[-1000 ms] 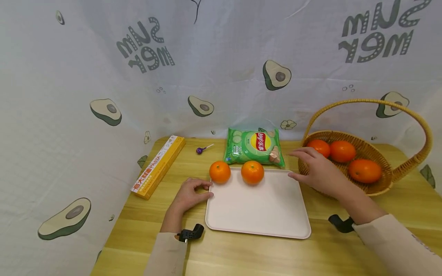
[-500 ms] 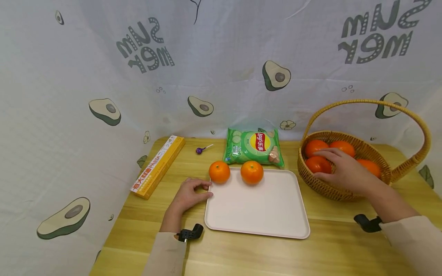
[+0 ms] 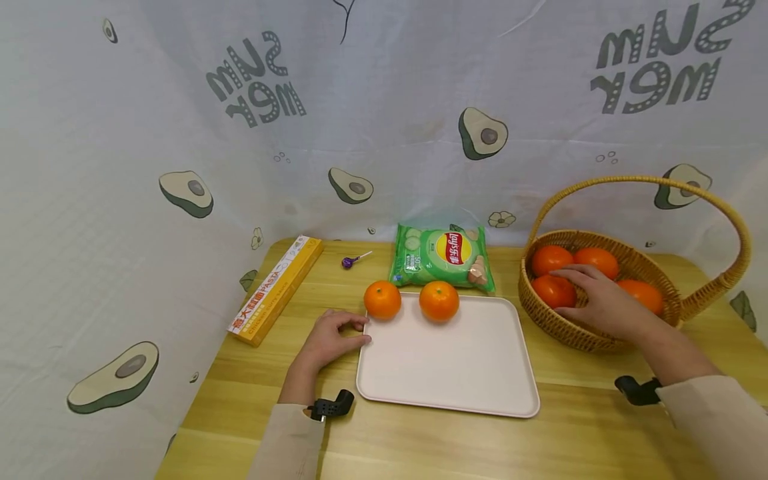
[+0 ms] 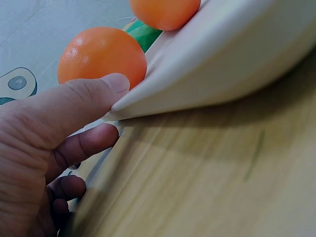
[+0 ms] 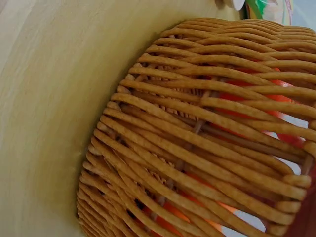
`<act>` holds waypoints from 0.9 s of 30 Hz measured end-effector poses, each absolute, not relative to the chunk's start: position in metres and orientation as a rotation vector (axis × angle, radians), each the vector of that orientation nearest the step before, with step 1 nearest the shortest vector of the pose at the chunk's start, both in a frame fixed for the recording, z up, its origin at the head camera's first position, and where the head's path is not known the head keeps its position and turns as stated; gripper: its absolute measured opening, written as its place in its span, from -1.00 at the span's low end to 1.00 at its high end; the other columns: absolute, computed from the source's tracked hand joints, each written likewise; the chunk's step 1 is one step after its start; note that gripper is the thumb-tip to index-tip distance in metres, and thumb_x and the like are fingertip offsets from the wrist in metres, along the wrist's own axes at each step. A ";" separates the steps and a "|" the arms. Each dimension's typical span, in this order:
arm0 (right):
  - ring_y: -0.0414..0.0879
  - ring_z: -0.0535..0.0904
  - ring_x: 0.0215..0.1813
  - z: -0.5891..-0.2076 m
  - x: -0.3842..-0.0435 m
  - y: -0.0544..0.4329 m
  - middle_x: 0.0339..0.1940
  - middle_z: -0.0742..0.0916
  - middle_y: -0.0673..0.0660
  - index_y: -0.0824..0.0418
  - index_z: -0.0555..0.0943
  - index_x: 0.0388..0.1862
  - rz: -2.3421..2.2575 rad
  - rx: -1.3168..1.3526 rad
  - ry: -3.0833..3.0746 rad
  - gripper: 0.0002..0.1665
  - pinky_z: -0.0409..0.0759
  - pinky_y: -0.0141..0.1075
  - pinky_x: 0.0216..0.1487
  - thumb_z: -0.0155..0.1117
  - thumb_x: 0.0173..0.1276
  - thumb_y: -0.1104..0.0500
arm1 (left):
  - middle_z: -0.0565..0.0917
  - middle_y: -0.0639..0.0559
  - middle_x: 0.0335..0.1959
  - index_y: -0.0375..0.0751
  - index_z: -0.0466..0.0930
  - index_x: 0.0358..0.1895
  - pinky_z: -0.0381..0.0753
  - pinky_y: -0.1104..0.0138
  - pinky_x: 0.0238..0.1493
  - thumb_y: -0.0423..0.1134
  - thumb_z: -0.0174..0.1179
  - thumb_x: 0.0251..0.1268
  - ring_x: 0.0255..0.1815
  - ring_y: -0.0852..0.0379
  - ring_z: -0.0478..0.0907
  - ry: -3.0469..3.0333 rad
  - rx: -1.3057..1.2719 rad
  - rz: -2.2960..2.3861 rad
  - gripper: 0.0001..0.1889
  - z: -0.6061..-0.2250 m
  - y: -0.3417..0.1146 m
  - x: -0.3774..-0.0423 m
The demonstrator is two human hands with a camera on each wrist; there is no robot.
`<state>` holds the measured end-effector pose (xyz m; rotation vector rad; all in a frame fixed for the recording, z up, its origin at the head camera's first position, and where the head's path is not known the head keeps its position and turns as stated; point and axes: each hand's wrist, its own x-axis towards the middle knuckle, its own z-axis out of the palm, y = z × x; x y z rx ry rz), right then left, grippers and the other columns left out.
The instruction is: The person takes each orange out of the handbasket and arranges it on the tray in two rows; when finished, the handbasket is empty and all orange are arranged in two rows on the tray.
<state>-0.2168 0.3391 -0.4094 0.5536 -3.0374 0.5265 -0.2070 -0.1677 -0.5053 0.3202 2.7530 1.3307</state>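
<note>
My left hand [image 3: 330, 339] rests on the table at the left side of the pale pink tray [image 3: 447, 360]. Its thumb and index fingertips are at the tray's rim, also seen close up in the left wrist view. An orange [image 3: 382, 299] sits on the tray's far left corner, and a second orange [image 3: 439, 301] on its far edge. My right hand [image 3: 606, 303] reaches into the wicker basket [image 3: 555, 322], fingers and thumb around a glossy red-orange round fruit [image 3: 552, 291]. In the right wrist view the basket's woven side [image 5: 197, 123] hides that hand.
Three more red-orange fruits, one partly behind the hand [image 3: 641, 297], lie in the basket under its tall arched handle [image 3: 636, 179]. Behind the tray is a green chip bag [image 3: 441, 259]. A purple lollipop [image 3: 348, 263] and a yellow pasta box [image 3: 276, 291] lie to the left.
My right hand has moved right, from the basket's left rim into the basket, uncovering the near-left fruit, and has stayed there since. The left hand and tray have held still.
</note>
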 end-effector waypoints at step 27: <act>0.48 0.33 0.33 -0.419 -0.224 0.332 0.38 0.38 0.53 0.29 0.38 0.42 0.558 0.427 -3.136 -0.18 0.30 0.48 0.28 0.49 0.28 0.05 | 0.74 0.33 -0.28 0.21 0.80 -0.06 0.37 0.26 -0.01 -0.02 0.54 0.09 -0.10 0.18 0.44 2.749 0.305 1.321 -0.70 -0.505 -0.168 -0.208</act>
